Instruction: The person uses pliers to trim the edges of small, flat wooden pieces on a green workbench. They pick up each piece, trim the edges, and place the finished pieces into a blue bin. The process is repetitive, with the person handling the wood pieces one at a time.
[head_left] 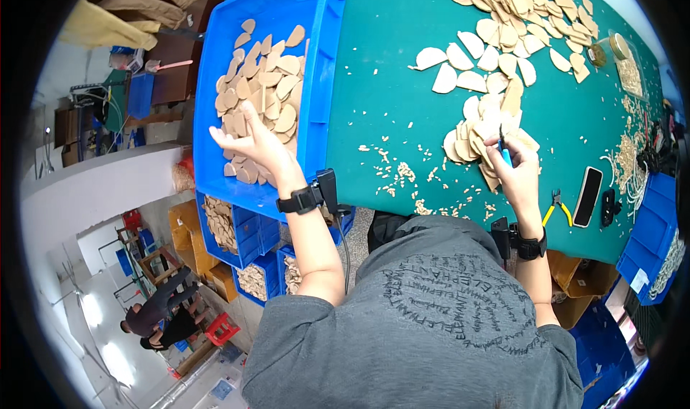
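My left hand point(257, 144) is held over the blue bin point(316, 100), its fingers spread and nothing in them. Below it in the bin lies a heap of tan half-moon pieces point(248, 85). Closed fingers of my right hand point(519, 175) grip a small tool with a blue handle point(507, 157) and a dark, pointed tip, which looks like a pair of nippers. This tool is over a pile of flat half-moon pieces point(471, 139) on the green table. Part of the tool is hidden by the fingers.
More half-moon pieces point(496, 57) spread toward the table's far side. Small beige scraps point(406, 172) litter the green tabletop point(388, 114). Yellow-handled pliers point(557, 209) and a phone point(589, 197) lie at right, near a jar point(619, 47). Blue crates point(248, 236) stand under the bin.
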The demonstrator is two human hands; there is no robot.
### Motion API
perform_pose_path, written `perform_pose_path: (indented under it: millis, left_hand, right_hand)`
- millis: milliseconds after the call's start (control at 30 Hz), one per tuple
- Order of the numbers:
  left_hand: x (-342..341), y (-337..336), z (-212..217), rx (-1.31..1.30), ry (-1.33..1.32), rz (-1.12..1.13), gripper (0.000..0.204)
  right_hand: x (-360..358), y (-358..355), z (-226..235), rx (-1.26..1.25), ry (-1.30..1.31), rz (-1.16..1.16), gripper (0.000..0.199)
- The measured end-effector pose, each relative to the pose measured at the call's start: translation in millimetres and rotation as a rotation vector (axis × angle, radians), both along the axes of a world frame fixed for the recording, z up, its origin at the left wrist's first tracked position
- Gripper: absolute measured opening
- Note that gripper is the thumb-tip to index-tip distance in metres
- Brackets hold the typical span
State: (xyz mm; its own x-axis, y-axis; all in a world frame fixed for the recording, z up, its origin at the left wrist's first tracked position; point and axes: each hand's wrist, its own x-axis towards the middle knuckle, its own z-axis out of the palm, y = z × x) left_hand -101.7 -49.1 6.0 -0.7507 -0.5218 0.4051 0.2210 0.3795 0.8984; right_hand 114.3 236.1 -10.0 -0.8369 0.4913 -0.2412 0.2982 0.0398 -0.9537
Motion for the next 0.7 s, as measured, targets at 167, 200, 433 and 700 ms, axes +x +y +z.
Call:
perform_pose_path:
  millis: [167,200,433,700]
  left_hand:
    - [-35,106,-84,-0.556,-0.131,-0.677,0.038]
    - [-33,135,-102,-0.521,-0.229,-0.824,0.042]
    - [-53,204,-158,-0.99,-0.457,-1.01,0.044]
    - [28,151,-41,0.447,-0.994,-1.346,0.033]
  right_hand:
    - [-3,8,3,0.029,-0.012,-0.013,0.009]
    - [-2,8,3,0.031,-0.018,-0.03,0.009]
    - [14,12,-17,0.172,-0.071,-0.086,0.016]
    - [1,-4,0,0.179,-0.035,0.058,0.024]
